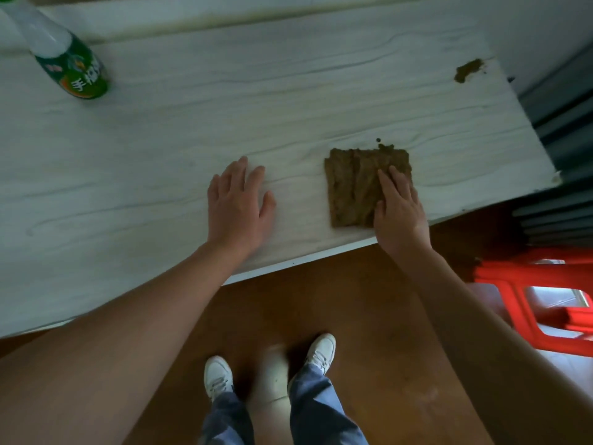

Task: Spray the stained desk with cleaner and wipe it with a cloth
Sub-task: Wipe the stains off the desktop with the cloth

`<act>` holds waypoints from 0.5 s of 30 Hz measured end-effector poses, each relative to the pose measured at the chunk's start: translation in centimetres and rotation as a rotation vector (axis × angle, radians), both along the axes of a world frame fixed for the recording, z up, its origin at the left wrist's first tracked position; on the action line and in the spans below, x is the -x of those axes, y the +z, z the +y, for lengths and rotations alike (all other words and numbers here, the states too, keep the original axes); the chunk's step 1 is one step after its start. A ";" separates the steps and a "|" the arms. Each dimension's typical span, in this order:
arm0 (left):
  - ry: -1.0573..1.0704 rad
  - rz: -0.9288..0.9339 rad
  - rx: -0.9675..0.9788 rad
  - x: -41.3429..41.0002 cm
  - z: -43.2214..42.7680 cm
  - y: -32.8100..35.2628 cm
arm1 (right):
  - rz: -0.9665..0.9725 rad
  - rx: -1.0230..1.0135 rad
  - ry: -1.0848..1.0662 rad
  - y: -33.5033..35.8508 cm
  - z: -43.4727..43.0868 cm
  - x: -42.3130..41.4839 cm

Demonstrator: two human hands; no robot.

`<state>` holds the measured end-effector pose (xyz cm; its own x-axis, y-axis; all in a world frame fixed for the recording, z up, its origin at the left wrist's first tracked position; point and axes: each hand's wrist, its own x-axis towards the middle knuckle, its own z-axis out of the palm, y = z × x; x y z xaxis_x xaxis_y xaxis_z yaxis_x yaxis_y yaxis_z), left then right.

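Where the desk (160,162) reaches the far left of the head view, a cleaner bottle (69,64) stands on the white wood-grain top, near the back edge. Its body is green with a printed label, the upper part is pale and translucent, and the top runs out of the picture. The bottle is well apart from both hands.

Toward the middle, the left hand (237,203) lies palm down on the bare desk surface near the front edge. Its fingers are spread and extended, and it grips nothing. The left forearm crosses the front edge of the desk.

Just right of that hand, with a strip of bare desk between them, a brown cloth (356,184) lies flat on the surface as a rough square close to the front edge. A few small dark specks sit on the desk at its far right corner. The right hand (399,210) is pressed flat on the near right part of the cloth, fingers extended and close together, with no pinch on the fabric.

Farther right, near the far right corner of the desk, a brown stain (468,70) marks the surface, well apart from the cloth.

Below the desk, two white shoes (218,375) stand on a brown floor (369,316). A red stool (532,300) stands at the right edge of the view.
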<state>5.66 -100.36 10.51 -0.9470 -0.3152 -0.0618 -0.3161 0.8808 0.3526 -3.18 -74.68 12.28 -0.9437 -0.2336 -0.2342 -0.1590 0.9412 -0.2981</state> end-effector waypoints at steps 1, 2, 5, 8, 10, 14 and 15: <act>-0.004 -0.010 0.007 0.8 0.9 -0.4 | -0.003 0.013 0.008 -0.1 0.4 0.4; -0.006 -0.015 0.023 1.3 1.6 -0.9 | -0.009 0.033 0.014 -0.3 0.7 0.6; 0.022 0.000 0.072 1.4 2.2 -2.0 | -0.003 0.101 0.028 -1.3 0.5 0.5; 0.041 0.008 0.070 1.4 2.1 -2.0 | 0.035 0.074 0.038 -2.2 -0.5 -0.2; 0.044 0.001 0.084 1.5 2.3 -1.9 | 0.045 0.044 0.105 -2.3 -1.3 -0.5; 0.047 0.018 0.108 1.4 2.3 -2.0 | 0.041 0.015 0.414 -2.3 -2.0 -1.2; 0.046 0.018 0.115 1.4 2.2 -2.0 | 0.039 -0.001 0.446 -2.4 -2.0 -1.1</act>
<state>4.26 -98.11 8.48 -0.9319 -0.3626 -0.0059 -0.3519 0.9004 0.2559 -2.05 -76.65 9.88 -0.7590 -0.6194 -0.2008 -0.5602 0.7784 -0.2834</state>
